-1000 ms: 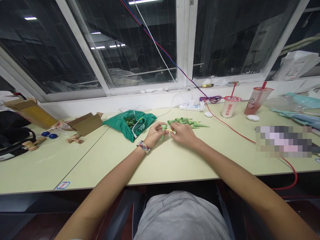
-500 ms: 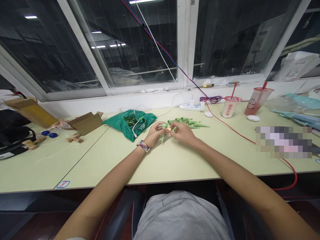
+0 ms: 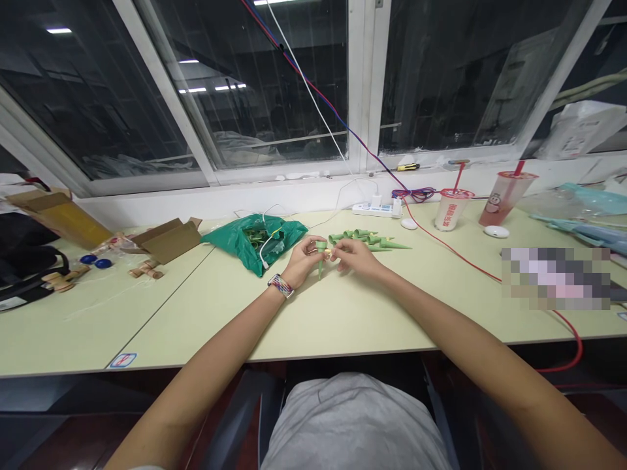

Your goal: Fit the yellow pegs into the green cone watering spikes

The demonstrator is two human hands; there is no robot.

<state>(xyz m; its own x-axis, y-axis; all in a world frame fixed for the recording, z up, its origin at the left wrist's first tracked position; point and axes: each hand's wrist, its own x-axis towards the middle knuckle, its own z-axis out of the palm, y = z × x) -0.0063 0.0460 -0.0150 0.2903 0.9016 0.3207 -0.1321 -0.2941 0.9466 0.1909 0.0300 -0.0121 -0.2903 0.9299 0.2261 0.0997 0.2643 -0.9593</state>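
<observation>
A small green cone [image 3: 321, 247], tip down, is held in my left hand [image 3: 302, 261], which wears a woven watch band. My right hand [image 3: 356, 257] is closed at the cone's right side, its fingertips pinching a small yellow piece [image 3: 328, 252] beside the cone. Just behind my right hand, several green cones [image 3: 386, 243] lie on the table with their tips pointing right. A green plastic bag [image 3: 230, 239] with green strips inside lies open to the left of my hands.
A power strip [image 3: 375, 209] stands by the wall. Two drink cups [image 3: 449, 210] with red straws are at the right, near a red cable [image 3: 453, 250]. An open cardboard box [image 3: 169, 241], blue balls [image 3: 103, 264] and wooden pieces [image 3: 145, 269] lie on the left.
My right hand's fingers have shifted slightly at the yellow piece, with the lower fingers curled differently. My left hand and the cone have hardly moved.
</observation>
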